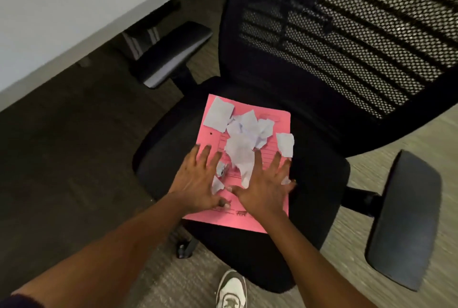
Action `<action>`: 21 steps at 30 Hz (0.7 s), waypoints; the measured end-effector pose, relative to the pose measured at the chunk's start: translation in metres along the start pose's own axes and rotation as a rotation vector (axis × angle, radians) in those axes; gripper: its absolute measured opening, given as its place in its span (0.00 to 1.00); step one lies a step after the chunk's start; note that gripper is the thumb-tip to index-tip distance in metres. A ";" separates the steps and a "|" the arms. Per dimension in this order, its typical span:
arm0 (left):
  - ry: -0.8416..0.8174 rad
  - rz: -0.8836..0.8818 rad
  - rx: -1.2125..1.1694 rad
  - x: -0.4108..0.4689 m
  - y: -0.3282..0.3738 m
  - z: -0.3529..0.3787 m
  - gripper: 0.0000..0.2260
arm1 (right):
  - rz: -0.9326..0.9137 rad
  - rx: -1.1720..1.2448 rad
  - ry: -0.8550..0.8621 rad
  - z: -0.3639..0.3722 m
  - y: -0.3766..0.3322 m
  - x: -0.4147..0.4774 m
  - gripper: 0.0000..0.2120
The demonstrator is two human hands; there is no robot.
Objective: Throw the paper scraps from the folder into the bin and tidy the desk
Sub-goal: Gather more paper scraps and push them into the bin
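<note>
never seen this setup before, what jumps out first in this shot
A bright pink folder lies on the seat of a black mesh office chair, strewn with torn white paper scraps. The left hand and right hand are spread flat, fingers splayed, over its near half among the scraps.

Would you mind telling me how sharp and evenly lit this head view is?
Head view: motion blur smears the carpet and right armrest; the folder and scraps stay fairly legible; the floor under the desk lies in deep shadow; wide-angle distortion bends the chair back.
</note>
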State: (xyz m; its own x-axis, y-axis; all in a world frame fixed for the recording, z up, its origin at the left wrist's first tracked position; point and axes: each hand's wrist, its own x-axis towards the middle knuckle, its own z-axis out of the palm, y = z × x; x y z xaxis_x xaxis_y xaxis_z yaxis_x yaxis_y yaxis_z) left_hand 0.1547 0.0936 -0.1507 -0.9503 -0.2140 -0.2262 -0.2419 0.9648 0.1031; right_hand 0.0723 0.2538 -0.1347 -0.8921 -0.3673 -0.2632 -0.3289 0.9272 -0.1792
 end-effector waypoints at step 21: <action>0.127 0.190 -0.036 0.059 0.033 0.005 0.48 | -0.192 -0.006 0.147 0.016 0.016 0.027 0.36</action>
State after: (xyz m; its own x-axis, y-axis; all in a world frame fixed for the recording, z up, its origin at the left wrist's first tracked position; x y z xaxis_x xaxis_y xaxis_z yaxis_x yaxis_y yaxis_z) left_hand 0.0915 0.1135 -0.1660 -0.9959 -0.0483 -0.0762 -0.0606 0.9840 0.1675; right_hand 0.0477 0.2576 -0.1602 -0.8483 -0.5229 -0.0840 -0.4984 0.8418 -0.2073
